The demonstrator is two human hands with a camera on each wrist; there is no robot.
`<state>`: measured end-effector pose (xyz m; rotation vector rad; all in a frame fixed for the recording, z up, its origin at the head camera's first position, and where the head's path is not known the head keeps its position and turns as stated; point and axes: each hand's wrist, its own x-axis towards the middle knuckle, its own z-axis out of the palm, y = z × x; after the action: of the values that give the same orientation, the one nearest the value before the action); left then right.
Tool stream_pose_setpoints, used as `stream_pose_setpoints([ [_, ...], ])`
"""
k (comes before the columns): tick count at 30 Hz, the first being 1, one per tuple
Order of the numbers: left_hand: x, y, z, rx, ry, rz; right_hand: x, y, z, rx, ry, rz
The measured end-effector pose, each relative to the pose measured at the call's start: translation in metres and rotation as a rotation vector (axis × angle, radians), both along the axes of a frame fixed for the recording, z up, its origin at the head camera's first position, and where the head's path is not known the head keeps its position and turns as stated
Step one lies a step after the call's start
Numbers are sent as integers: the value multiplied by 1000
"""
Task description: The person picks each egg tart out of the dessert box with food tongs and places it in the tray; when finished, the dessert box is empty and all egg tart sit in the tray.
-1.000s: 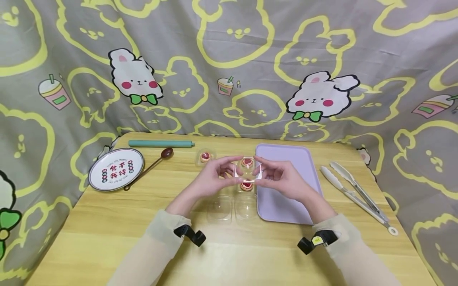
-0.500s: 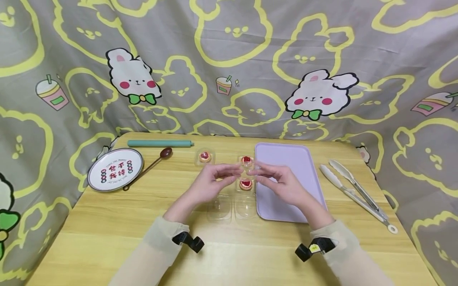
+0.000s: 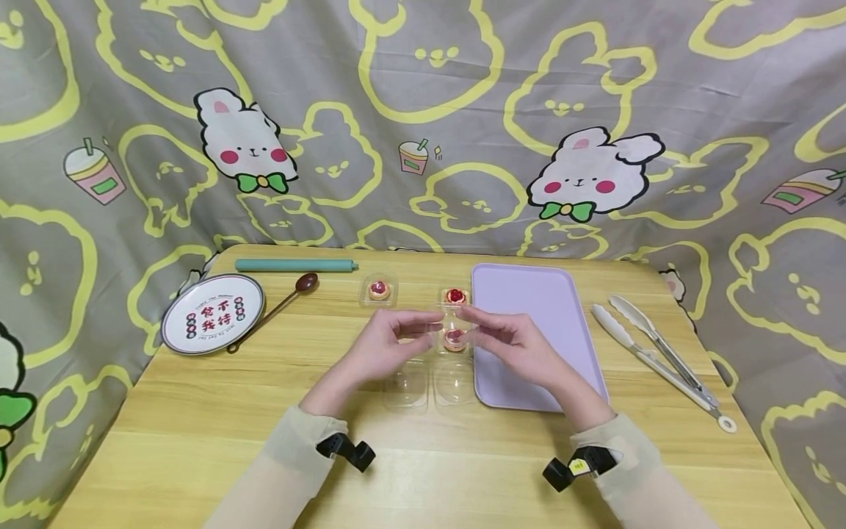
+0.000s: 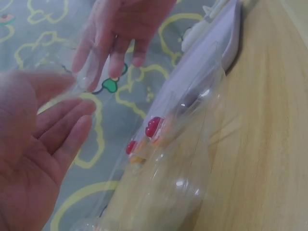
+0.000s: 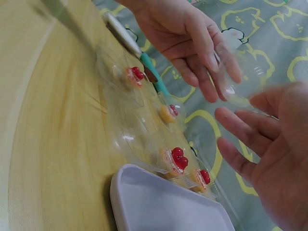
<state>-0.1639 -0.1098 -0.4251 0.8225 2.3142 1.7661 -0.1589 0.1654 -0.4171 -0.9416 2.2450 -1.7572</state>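
Observation:
A clear plastic lid with a domed middle (image 3: 452, 317) is held up between both hands, over the row of tarts in the head view. My left hand (image 3: 390, 339) pinches its left edge between thumb and fingers. The opposite edge is in the grip of my right hand (image 3: 512, 336). Through the lid shows a small red-topped tart (image 3: 454, 339), in a clear tray; another tart (image 3: 456, 296) sits just beyond. A third tart (image 3: 379, 289) stands back left. One more tart (image 5: 135, 75) shows in the right wrist view, hidden behind my left hand in the head view.
Clear plastic domes (image 3: 406, 385) lie before the hands. A lilac tray (image 3: 535, 393) is to the right, with tongs (image 3: 661, 360) past it. On the left are a white plate (image 3: 178, 323), a brown spoon (image 3: 307, 283) and a teal rolling pin (image 3: 294, 265).
Both hands have drawn slightly toward the near side with the clear lid. The far tart, seen through the lid before, now shows beyond it, and the lid overlaps the nearer tart.

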Motion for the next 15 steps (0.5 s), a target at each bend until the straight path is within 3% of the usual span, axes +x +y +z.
stream_pose_setpoints([
  [4, 2, -2, 0, -26, -27, -26, 1, 1, -2, 3, 9, 49],
  [15, 2, -8, 2, -16, -61, -54, 2, -2, 1, 18, -45, 60],
])
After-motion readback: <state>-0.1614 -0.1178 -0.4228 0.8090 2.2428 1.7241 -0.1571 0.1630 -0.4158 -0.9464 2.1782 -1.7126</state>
